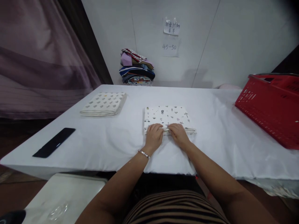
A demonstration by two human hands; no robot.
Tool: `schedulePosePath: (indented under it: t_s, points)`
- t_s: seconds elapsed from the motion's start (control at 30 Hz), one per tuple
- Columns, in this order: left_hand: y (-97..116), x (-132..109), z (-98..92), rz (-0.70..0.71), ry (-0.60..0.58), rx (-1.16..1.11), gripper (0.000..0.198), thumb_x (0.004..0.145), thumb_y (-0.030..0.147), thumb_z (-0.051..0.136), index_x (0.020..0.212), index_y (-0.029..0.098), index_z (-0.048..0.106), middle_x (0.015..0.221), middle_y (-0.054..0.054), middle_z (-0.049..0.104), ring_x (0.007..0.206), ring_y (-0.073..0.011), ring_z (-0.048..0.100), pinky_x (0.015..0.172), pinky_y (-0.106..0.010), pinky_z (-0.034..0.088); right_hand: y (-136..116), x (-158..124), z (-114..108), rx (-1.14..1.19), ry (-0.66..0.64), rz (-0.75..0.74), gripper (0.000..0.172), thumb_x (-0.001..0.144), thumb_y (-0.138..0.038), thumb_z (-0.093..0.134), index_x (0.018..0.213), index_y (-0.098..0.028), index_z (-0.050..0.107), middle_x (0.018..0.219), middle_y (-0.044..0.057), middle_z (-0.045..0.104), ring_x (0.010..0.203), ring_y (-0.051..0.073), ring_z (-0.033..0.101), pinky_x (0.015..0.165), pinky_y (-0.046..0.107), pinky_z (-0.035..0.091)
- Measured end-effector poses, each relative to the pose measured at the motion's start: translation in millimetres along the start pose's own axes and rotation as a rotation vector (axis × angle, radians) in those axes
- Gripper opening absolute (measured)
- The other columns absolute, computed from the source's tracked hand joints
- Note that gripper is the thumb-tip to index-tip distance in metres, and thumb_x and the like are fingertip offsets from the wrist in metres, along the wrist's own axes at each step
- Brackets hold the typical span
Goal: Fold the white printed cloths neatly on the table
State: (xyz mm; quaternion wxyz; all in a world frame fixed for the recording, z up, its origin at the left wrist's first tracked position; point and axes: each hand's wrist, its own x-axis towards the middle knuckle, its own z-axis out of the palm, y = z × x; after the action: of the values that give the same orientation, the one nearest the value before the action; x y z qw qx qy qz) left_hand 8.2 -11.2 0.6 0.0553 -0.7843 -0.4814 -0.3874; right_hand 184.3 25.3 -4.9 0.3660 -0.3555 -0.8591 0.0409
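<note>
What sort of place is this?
Probably an indoor work area for fabrics: a wide white cloth-covered table bears a folded, rectangular white printed cloth, with a multicoloured stack of fabrics beyond.

- A big table (112, 143), all white on top.
- In the middle, a folded white cloth (168, 115) with tiny plants.
- Far left, a second folded cloth (104, 104).
- Near left, a flat black thing (54, 142).
- Right, a red basket (271, 109).

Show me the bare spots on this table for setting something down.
The white tablecloth is bare between the middle folded cloth and the red basket, and between the black flat object and the left hand. It is crowded at the middle folded cloth's near edge, where the right hand rests too.
</note>
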Motion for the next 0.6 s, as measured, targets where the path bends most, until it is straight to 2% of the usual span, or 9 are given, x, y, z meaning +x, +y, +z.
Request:
schedulePosePath:
  t_s: [0.13,0.3,0.4,0.6]
  points:
    - [0,-3,-2.9,0.000,-0.011,0.038,0.019,0.079,0.009,0.051,0.084,0.022,0.063,0.112,-0.004,0.059,0.114,-0.0220,0.046,0.096,-0.041,0.035,1,0,0,-0.004,0.009,-0.005,0.020,0.090,-0.017,0.042,0.100,-0.020,0.059,0.102,0.007,0.065,0.098,0.021,0.055,0.086,0.039,0.039]
    - [4,-1,-2.3,-0.030,-0.067,0.094,0.017,0.083,0.017,0.052,0.092,0.024,0.065,0.118,-0.004,0.057,0.118,-0.0229,0.044,0.098,-0.044,0.034,1,0,1,-0.004,0.006,0.004,0.019,0.089,-0.016,0.044,0.101,-0.020,0.058,0.101,0.007,0.065,0.099,0.021,0.054,0.086,0.039,0.039]
    - [5,1,1.2,-0.026,-0.092,0.133,0.014,0.085,0.022,0.052,0.090,0.024,0.065,0.120,-0.003,0.057,0.118,-0.0232,0.043,0.099,-0.044,0.033,1,0,1,-0.004,0.001,0.008,0.019,0.089,-0.016,0.044,0.101,-0.020,0.058,0.101,0.007,0.065,0.098,0.021,0.054,0.086,0.039,0.039]
    - [3,3,7.0,-0.016,-0.117,0.181,0.016,0.087,0.018,0.048,0.083,0.022,0.064,0.116,-0.003,0.060,0.116,-0.0219,0.046,0.099,-0.043,0.034,0,1,1,0.004,0.001,0.001,0.020,0.089,-0.016,0.043,0.100,-0.020,0.059,0.101,0.007,0.065,0.098,0.021,0.055,0.086,0.039,0.040]
